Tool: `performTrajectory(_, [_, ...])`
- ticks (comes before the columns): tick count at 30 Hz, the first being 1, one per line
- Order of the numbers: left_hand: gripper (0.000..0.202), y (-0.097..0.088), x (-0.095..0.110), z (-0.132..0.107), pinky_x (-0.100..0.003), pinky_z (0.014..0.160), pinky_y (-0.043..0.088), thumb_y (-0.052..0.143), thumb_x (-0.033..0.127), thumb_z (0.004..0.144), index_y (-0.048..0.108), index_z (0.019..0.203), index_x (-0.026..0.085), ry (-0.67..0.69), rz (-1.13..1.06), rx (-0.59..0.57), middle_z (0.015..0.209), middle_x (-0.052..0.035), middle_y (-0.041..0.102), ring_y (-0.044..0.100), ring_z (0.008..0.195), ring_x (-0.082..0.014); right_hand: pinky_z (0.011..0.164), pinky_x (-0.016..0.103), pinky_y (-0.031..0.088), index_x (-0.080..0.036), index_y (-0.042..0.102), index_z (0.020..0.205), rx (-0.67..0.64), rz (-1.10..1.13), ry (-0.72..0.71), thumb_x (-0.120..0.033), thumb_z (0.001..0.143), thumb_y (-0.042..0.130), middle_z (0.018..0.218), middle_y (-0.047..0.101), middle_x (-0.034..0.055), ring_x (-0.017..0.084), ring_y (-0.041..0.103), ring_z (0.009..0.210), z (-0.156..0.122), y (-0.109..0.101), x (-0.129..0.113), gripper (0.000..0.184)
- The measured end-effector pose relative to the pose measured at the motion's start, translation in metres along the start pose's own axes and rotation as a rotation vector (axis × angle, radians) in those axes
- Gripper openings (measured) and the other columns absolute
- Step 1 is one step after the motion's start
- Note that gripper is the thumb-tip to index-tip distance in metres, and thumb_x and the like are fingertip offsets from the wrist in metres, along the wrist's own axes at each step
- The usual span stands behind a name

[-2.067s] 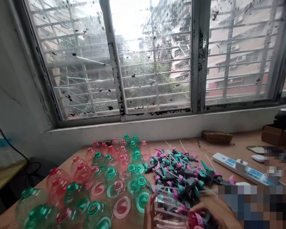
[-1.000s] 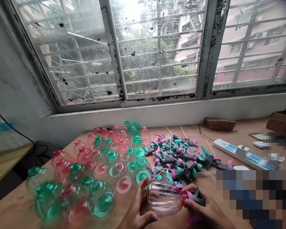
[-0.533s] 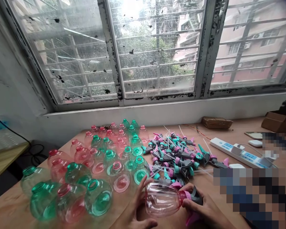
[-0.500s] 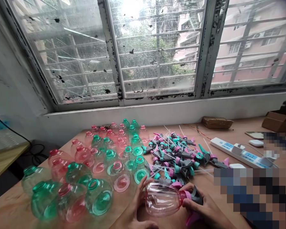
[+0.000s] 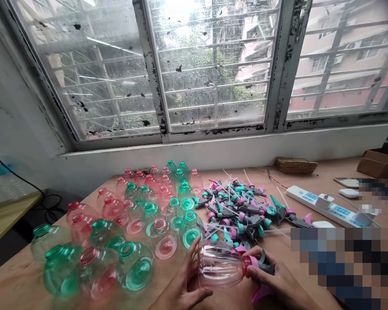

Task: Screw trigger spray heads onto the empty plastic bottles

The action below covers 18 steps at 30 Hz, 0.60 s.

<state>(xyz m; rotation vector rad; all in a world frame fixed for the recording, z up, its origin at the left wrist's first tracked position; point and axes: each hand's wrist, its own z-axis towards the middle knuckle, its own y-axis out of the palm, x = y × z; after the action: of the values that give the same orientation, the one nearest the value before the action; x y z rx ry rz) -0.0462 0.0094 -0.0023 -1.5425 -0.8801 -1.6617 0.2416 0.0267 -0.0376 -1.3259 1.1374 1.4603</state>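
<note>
A clear pink spray bottle [image 5: 220,267] lies sideways between my hands, its base to the left. My left hand [image 5: 184,284] is curved around the base end, fingers on the far side and thumb under the near edge. At the neck, my right hand [image 5: 281,280] pinches the pink collar [image 5: 253,261] with thumb and fingers. The grey spray head [image 5: 267,263] sits on the neck, partly covered by that hand, and a pink trigger [image 5: 260,292] shows below it. Behind the bottle is a heap of loose spray heads [image 5: 236,211] in grey, pink and teal.
Several open-necked green bottles [image 5: 136,267] and pink bottles [image 5: 97,275] stand in rows on the wooden table [image 5: 16,280] at left. On the right lie a white power strip [image 5: 323,206], a brown package [image 5: 295,165] and a cardboard box [image 5: 378,163]. A window runs behind.
My left thumb has moved up closer to the bottle's base. The bottle's base end has risen slightly. My right hand keeps its hold at the collar.
</note>
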Motion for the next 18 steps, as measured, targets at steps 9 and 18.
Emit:
performTrajectory(9, [0.092,-0.006,-0.009,-0.004,-0.053,0.131,0.026,0.084,0.042,0.080,0.030,0.155,0.044,-0.002,-0.117,-0.030,0.171,-0.0047,0.036,0.038,0.157,-0.0313,0.057,0.025,0.036,-0.018,0.071,0.094,-0.038,-0.010,-0.008,-0.053,0.075,0.086,0.066,0.063,-0.0037,0.015,0.052,0.060,0.002,-0.004,0.003,0.042])
performTrajectory(18, [0.112,-0.007,-0.011,-0.003,-0.052,0.131,0.025,0.086,0.034,0.080,0.008,0.159,0.054,0.039,0.018,-0.043,0.173,-0.0027,0.029,0.037,0.157,-0.0299,0.059,0.026,0.039,-0.019,0.073,0.093,-0.021,-0.012,-0.033,-0.054,0.076,0.085,0.068,0.064,-0.0033,0.016,0.053,0.063,0.003,-0.003,0.003,0.040])
